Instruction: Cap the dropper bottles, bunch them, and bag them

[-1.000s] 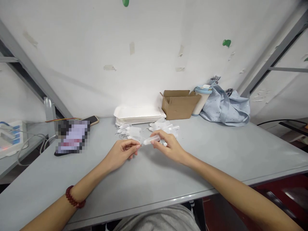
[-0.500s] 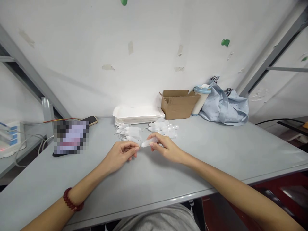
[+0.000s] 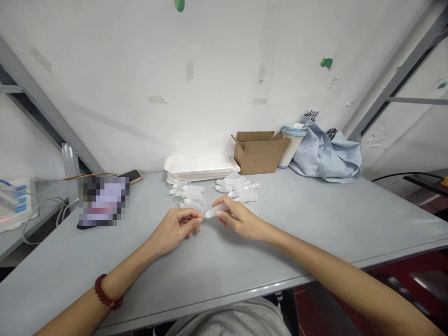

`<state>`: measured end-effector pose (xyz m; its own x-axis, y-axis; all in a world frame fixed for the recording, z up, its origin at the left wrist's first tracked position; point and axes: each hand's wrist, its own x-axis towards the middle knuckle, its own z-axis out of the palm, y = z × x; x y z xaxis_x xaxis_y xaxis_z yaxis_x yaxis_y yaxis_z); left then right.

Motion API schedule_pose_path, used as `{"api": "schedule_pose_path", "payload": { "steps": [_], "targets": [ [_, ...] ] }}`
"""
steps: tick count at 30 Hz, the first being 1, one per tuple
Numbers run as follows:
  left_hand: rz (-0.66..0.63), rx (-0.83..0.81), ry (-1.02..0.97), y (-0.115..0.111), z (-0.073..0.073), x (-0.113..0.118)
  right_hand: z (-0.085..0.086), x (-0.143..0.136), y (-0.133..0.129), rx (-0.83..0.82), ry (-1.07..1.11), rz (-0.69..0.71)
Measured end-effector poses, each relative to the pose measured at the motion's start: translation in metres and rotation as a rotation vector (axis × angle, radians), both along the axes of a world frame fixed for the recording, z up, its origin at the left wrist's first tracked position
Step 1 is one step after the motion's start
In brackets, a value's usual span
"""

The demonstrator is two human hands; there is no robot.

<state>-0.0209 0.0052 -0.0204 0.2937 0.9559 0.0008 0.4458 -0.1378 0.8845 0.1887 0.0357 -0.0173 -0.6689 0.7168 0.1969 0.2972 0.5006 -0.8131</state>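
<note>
So there's this little whitish see-through tube (image 3: 214, 211) held a bit above the middle of a grey table (image 3: 280, 261), lying nearly sideways with its narrow end to the left. The right hand (image 3: 240, 219) has it gripped between thumb and fingers at the wider end. The left hand (image 3: 180, 228) is pinched closed on a thin bit (image 3: 203, 216) right at the tube's narrow tip, honestly too small to say what.

Just past the hands are two loose bunches of similar pieces: the left bunch (image 3: 193, 192) has thin grey loops tangled around its left side, and the right bunch (image 3: 241, 189) sits partly hidden by the right hand. Behind them, on the far side, is a stack of flat white pieces (image 3: 201, 165), then an open cardboard box (image 3: 262, 158) beside it. Further right, a cup (image 3: 292, 149) with a blue lid and a crumpled pale blue bag (image 3: 324, 161). Over on the left there's a pixelated-out item (image 3: 105, 205) and a dark phone-like thing (image 3: 134, 176). Oh, and a dark red bead bracelet (image 3: 107, 293) on the left wrist.
</note>
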Motion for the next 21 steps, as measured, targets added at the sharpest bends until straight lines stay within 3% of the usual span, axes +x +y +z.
{"api": "schedule_pose_path", "payload": {
  "steps": [21],
  "targets": [
    [-0.034, -0.033, -0.023, -0.0024, -0.0014, 0.0018, -0.0001, 0.0005, -0.0005, 0.023, -0.035, 0.015]
  ]
}}
